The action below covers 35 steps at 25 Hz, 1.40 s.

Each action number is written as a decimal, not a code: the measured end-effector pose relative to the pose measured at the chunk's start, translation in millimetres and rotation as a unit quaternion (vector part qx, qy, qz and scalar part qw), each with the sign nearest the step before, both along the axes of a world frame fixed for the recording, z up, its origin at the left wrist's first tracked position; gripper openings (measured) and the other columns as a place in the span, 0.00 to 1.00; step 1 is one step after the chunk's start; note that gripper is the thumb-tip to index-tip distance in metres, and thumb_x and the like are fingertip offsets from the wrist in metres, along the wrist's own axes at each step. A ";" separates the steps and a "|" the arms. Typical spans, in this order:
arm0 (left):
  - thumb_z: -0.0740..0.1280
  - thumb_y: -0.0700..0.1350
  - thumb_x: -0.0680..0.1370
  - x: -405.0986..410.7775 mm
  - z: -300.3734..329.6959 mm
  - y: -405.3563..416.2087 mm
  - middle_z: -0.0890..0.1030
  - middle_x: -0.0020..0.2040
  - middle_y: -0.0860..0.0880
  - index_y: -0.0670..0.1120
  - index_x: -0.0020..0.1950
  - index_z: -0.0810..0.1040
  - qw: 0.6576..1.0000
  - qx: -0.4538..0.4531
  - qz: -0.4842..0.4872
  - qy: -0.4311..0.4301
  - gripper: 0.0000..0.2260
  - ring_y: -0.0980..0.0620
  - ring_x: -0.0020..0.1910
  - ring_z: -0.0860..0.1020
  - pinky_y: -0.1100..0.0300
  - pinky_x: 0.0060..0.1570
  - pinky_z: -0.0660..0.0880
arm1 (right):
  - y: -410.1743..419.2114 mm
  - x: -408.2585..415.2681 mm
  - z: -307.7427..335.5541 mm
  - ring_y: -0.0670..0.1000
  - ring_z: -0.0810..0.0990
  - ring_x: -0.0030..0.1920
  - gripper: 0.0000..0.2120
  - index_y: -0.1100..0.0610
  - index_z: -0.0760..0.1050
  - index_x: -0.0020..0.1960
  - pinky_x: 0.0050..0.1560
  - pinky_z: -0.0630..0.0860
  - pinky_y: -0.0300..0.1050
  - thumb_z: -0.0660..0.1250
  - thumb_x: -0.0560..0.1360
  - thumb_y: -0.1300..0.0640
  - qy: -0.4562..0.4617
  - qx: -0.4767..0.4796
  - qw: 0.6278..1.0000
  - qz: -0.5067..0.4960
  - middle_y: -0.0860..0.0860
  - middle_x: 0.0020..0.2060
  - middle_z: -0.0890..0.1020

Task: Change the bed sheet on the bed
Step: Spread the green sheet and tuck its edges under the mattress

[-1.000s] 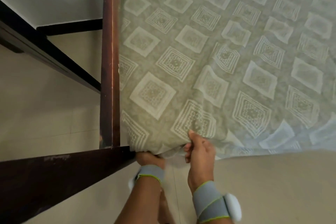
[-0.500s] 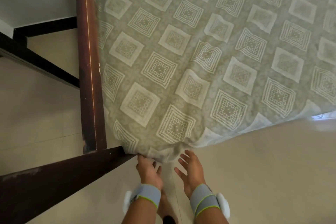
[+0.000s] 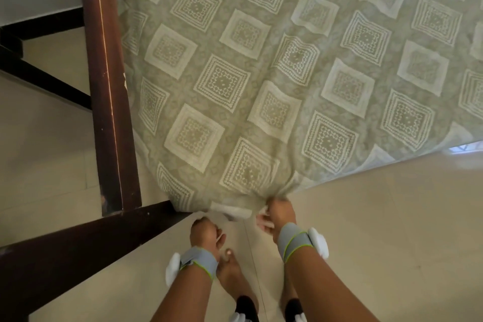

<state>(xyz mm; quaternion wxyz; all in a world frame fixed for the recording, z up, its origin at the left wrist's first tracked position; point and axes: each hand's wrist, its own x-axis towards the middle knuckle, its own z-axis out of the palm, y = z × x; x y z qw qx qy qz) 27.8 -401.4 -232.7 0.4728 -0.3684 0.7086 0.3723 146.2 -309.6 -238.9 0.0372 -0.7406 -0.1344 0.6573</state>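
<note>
1. At the near corner of the bed, a green bed sheet (image 3: 261, 81) with a pattern of pale squares covers the whole top and hangs over the edge toward me.
2. My right hand (image 3: 281, 213) has its grip closed around a bunched fold of the sheet at the corner, and creases fan out from that spot across the fabric.
3. My left hand (image 3: 205, 231) is lower and just beside the corner, below the hanging hem, fingers curled; a thin pale strip shows at it, but I cannot tell whether its grip holds the fabric.
4. Both wrists wear a grey wrist band (image 3: 296, 242) with a white puck on the outer side.
5. To the left, a dark wooden bed frame (image 3: 104, 81) runs along the sheet's edge, and a second rail meets it at the corner.
6. Beige floor tiles (image 3: 379, 230) lie under my arms, with my bare foot (image 3: 231, 272) between them.
</note>
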 end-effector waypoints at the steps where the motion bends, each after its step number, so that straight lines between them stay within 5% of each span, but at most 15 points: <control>1: 0.52 0.41 0.81 2.0 0.5 -6.1 0.68 0.33 0.44 0.43 0.38 0.67 1.000 -0.006 -0.022 0.013 0.12 0.47 0.31 0.68 0.59 0.34 0.67 | -4.8 7.0 3.2 0.55 0.76 0.32 0.06 0.58 0.71 0.45 0.34 0.73 0.45 0.56 0.77 0.62 0.002 -0.038 0.999 0.025 0.54 0.36 0.72; 4: 0.57 0.41 0.79 17.7 23.9 -10.1 0.75 0.33 0.43 0.42 0.37 0.71 0.954 0.021 -0.249 0.163 0.11 0.45 0.32 0.73 0.56 0.37 0.70 | 5.2 15.1 6.3 0.55 0.77 0.34 0.06 0.60 0.71 0.47 0.36 0.75 0.48 0.56 0.79 0.61 0.006 -0.088 0.996 0.024 0.54 0.37 0.72; 7: 0.63 0.44 0.78 32.4 61.6 18.9 0.78 0.38 0.50 0.47 0.41 0.75 0.830 0.147 -0.403 0.357 0.07 0.52 0.38 0.76 0.59 0.39 0.71 | 41.5 25.8 13.5 0.57 0.79 0.36 0.09 0.59 0.68 0.56 0.34 0.78 0.49 0.56 0.79 0.57 -0.090 0.098 0.990 -0.052 0.57 0.45 0.76; 9: 0.61 0.48 0.76 29.6 70.8 47.5 0.76 0.44 0.52 0.48 0.44 0.76 0.734 0.195 -0.462 0.457 0.06 0.52 0.44 0.76 0.57 0.45 0.72 | 62.5 39.2 23.5 0.56 0.79 0.37 0.15 0.58 0.69 0.58 0.35 0.79 0.49 0.53 0.80 0.48 -0.083 0.141 0.978 -0.129 0.58 0.49 0.76; 11: 0.57 0.55 0.73 23.6 65.8 75.8 0.75 0.60 0.49 0.51 0.56 0.76 0.658 0.164 -0.548 0.489 0.17 0.46 0.59 0.73 0.50 0.59 0.68 | 79.3 55.3 28.0 0.56 0.79 0.38 0.22 0.58 0.72 0.54 0.34 0.79 0.48 0.54 0.79 0.39 -0.064 0.142 0.978 -0.142 0.57 0.45 0.78; 13: 0.54 0.62 0.73 17.2 55.3 101.3 0.58 0.77 0.49 0.56 0.71 0.66 0.617 0.085 -0.645 0.442 0.27 0.44 0.75 0.56 0.42 0.72 0.51 | 91.3 65.8 28.7 0.55 0.77 0.34 0.18 0.58 0.73 0.46 0.31 0.76 0.45 0.57 0.79 0.42 -0.094 0.203 0.971 -0.085 0.58 0.39 0.77; 15: 0.51 0.66 0.75 15.8 41.7 116.7 0.43 0.79 0.53 0.60 0.76 0.52 0.580 0.036 -0.707 0.403 0.30 0.46 0.77 0.40 0.38 0.70 0.36 | 88.0 79.4 27.3 0.55 0.72 0.31 0.17 0.56 0.68 0.35 0.29 0.72 0.42 0.58 0.80 0.49 -0.129 0.257 0.956 -0.048 0.57 0.33 0.73; 19: 0.39 0.71 0.71 27.3 37.4 122.8 0.36 0.78 0.57 0.63 0.76 0.43 0.565 -0.023 -0.720 0.403 0.34 0.47 0.77 0.35 0.33 0.68 0.36 | 77.8 126.7 34.5 0.52 0.69 0.29 0.17 0.56 0.67 0.34 0.27 0.71 0.41 0.58 0.80 0.50 -0.076 0.240 0.967 0.045 0.55 0.29 0.70; 22: 0.48 0.69 0.76 45.7 44.3 138.4 0.34 0.77 0.55 0.63 0.76 0.42 0.616 -0.065 -0.701 0.353 0.32 0.46 0.76 0.34 0.30 0.68 0.39 | 118.8 152.0 43.4 0.53 0.75 0.31 0.13 0.58 0.73 0.45 0.33 0.78 0.48 0.60 0.79 0.49 -0.023 0.153 0.987 0.042 0.54 0.35 0.77; 25: 0.51 0.70 0.75 71.6 49.8 170.3 0.30 0.76 0.53 0.64 0.75 0.38 0.644 -0.063 -0.693 0.319 0.34 0.43 0.75 0.31 0.28 0.67 0.39 | 175.5 176.5 44.1 0.55 0.80 0.37 0.21 0.59 0.73 0.46 0.39 0.82 0.57 0.64 0.75 0.40 -0.066 0.176 0.982 -0.032 0.56 0.39 0.80; 29: 0.49 0.76 0.69 122.1 45.1 222.1 0.22 0.71 0.55 0.70 0.68 0.28 0.632 -0.038 -0.726 0.270 0.37 0.41 0.72 0.26 0.24 0.63 0.37 | 218.6 214.0 31.6 0.53 0.73 0.27 0.16 0.59 0.69 0.35 0.29 0.74 0.45 0.65 0.78 0.53 -0.061 0.212 0.975 -0.024 0.57 0.30 0.76; 35: 0.47 0.73 0.73 162.0 50.0 240.6 0.23 0.72 0.54 0.67 0.70 0.27 0.613 -0.059 -0.742 0.264 0.35 0.42 0.73 0.27 0.25 0.65 0.40 | 194.6 269.1 25.3 0.54 0.74 0.30 0.16 0.52 0.68 0.32 0.39 0.77 0.58 0.61 0.77 0.49 -0.107 0.244 0.957 0.117 0.53 0.29 0.75</control>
